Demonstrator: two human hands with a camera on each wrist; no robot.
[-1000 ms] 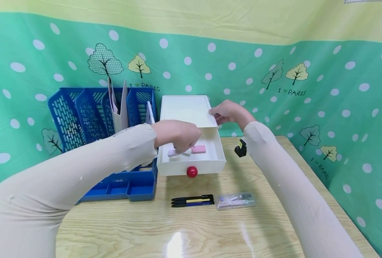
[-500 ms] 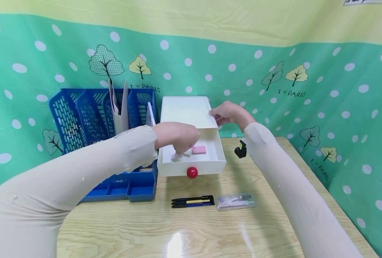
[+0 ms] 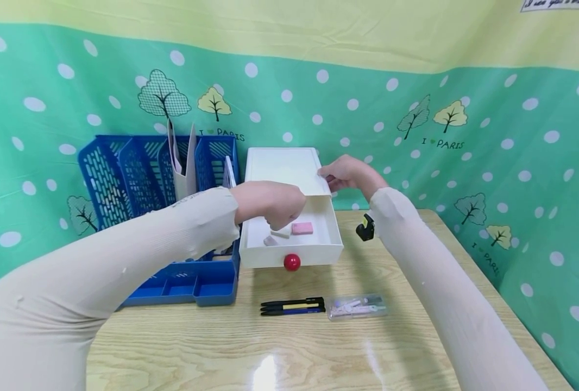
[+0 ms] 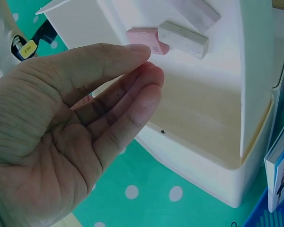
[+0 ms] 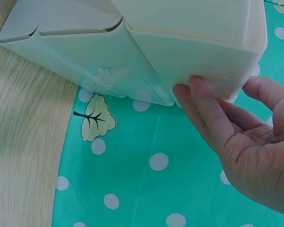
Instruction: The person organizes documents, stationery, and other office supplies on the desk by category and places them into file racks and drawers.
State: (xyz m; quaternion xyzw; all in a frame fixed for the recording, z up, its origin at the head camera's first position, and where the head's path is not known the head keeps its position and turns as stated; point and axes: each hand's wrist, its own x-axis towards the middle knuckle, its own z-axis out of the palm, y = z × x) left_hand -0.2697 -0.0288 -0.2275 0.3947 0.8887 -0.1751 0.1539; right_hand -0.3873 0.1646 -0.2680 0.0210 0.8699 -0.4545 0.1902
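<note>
In the head view a white drawer box (image 3: 282,165) stands with its drawer (image 3: 319,254) pulled out, a red knob (image 3: 291,263) on the front. Inside lie a pink eraser (image 3: 302,228), a white eraser (image 3: 281,233) and a pale lilac eraser (image 3: 270,241). Over the drawer is my left hand (image 3: 274,203); the left wrist view shows its fingers loosely bent, thumb near the fingertips, holding nothing. My right hand (image 3: 344,171) touches the box's right side near the top. In the right wrist view its fingers (image 5: 210,113) rest nearly straight against the side wall.
A blue file rack (image 3: 138,174) with folders (image 3: 184,179) stands left of the box. In front lie several pens (image 3: 293,307) and a clear case (image 3: 357,308) of drawing tools on the wooden table (image 3: 196,347). A patterned curtain (image 3: 289,70) hangs behind.
My left hand has let go of the lilac eraser, which now lies turned near the drawer's front. The right hand stays at the box. The head view has shifted slightly.
</note>
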